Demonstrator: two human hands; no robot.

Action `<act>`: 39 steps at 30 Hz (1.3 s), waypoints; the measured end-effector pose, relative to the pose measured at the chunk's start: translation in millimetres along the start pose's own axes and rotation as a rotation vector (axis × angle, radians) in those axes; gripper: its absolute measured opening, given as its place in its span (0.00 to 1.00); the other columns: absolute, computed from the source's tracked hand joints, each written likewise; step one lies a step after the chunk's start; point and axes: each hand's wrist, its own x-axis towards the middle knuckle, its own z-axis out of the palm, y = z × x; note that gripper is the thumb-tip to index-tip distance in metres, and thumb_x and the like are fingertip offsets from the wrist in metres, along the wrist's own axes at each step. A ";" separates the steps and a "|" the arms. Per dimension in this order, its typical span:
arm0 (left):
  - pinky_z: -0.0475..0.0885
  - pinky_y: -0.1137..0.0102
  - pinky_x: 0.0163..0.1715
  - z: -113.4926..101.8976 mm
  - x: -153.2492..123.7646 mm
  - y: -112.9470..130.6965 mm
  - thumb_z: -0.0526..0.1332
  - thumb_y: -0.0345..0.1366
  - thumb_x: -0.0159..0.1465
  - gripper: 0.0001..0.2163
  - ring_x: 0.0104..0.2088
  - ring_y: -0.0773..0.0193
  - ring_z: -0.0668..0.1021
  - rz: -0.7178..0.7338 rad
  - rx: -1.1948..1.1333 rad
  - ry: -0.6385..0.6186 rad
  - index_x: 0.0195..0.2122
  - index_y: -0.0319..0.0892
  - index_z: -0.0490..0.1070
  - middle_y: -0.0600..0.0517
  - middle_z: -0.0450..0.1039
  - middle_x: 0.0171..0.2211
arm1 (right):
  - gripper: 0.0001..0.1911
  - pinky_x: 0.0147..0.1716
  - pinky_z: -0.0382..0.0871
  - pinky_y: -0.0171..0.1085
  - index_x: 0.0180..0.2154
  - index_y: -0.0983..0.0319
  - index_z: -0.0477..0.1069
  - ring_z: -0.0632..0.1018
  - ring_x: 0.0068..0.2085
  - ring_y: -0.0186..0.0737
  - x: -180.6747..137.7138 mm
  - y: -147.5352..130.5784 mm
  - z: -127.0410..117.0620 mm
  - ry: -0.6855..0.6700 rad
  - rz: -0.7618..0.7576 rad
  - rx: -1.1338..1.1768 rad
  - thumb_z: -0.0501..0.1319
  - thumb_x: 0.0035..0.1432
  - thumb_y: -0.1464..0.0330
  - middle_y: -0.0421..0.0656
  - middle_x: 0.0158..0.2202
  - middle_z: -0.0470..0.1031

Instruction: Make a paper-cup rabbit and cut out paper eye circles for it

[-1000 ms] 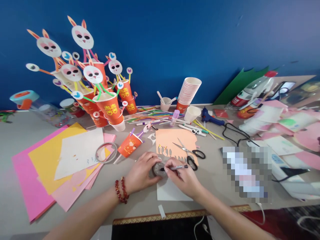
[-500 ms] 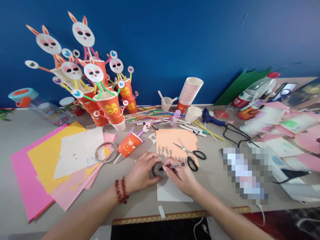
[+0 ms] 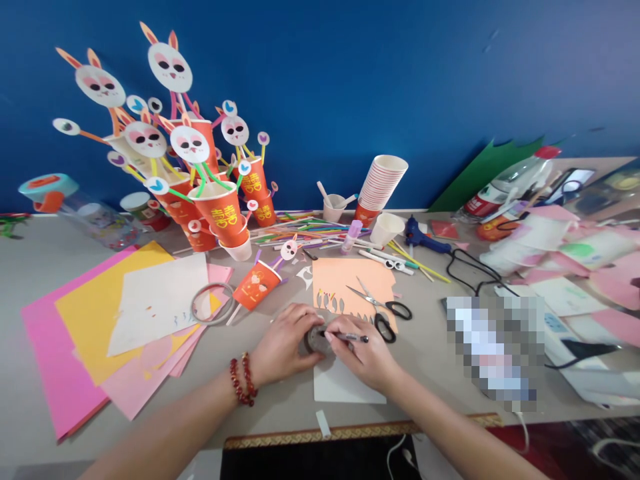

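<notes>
My left hand [image 3: 290,341] is closed around the side of a small round grey tape roll [image 3: 314,340], its fingers at the far edge and its thumb at the near one. The roll lies on a white sheet of paper [image 3: 345,385]. In my right hand [image 3: 359,350] a pen [image 3: 354,337] is pinched, its tip down inside the roll; the tip itself is hard to make out. Just beyond my hands lies an orange sheet [image 3: 345,277] with leaf-shaped cutouts. Black-handled scissors [image 3: 384,311] rest on it, their blades apart.
Red cups with rabbit faces [image 3: 225,208] stand at the back left; a smaller one [image 3: 256,287] leans nearer my left hand. Coloured paper [image 3: 75,360] and a grey ring [image 3: 200,313] lie left. Behind are straws [image 3: 295,230], stacked cups [image 3: 381,183] and a glue gun [image 3: 425,237].
The rabbit face on the small leaning cup has swung left and more upright. My right hand and the pen have shifted very slightly; my left hand keeps its place.
</notes>
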 end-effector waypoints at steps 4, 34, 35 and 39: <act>0.67 0.59 0.52 0.3 0.1 -0.7 0.66 0.32 0.54 0.20 0.48 0.54 0.71 0.002 -0.001 0.000 0.48 0.46 0.67 0.49 0.70 0.47 | 0.08 0.31 0.62 0.36 0.32 0.59 0.64 0.71 0.30 0.40 0.5 0.5 0.8 -0.010 0.009 0.008 0.50 0.65 0.69 0.42 0.28 0.71; 0.67 0.58 0.52 -0.9 0.6 -0.8 0.69 0.36 0.53 0.22 0.49 0.52 0.71 -0.027 -0.018 -0.019 0.49 0.45 0.67 0.46 0.69 0.49 | 0.11 0.28 0.59 0.32 0.23 0.62 0.68 0.72 0.26 0.34 46.5 -12.4 -24.6 -0.350 0.150 -0.064 0.56 0.57 0.74 0.38 0.24 0.72; 0.67 0.58 0.52 -0.5 0.3 -1.6 0.69 0.37 0.53 0.22 0.49 0.51 0.71 -0.027 -0.015 -0.015 0.49 0.44 0.67 0.46 0.69 0.49 | 0.11 0.28 0.58 0.33 0.23 0.62 0.68 0.72 0.26 0.35 49.8 -13.9 -24.8 -0.371 0.126 -0.114 0.57 0.57 0.74 0.39 0.24 0.74; 0.68 0.58 0.50 2.4 -1.1 -5.5 0.68 0.39 0.54 0.23 0.48 0.51 0.71 -0.012 -0.015 -0.002 0.50 0.43 0.66 0.45 0.69 0.49 | 0.10 0.28 0.56 0.35 0.24 0.62 0.72 0.74 0.28 0.39 58.7 -20.4 -24.2 -0.433 0.020 -0.328 0.57 0.57 0.73 0.43 0.26 0.77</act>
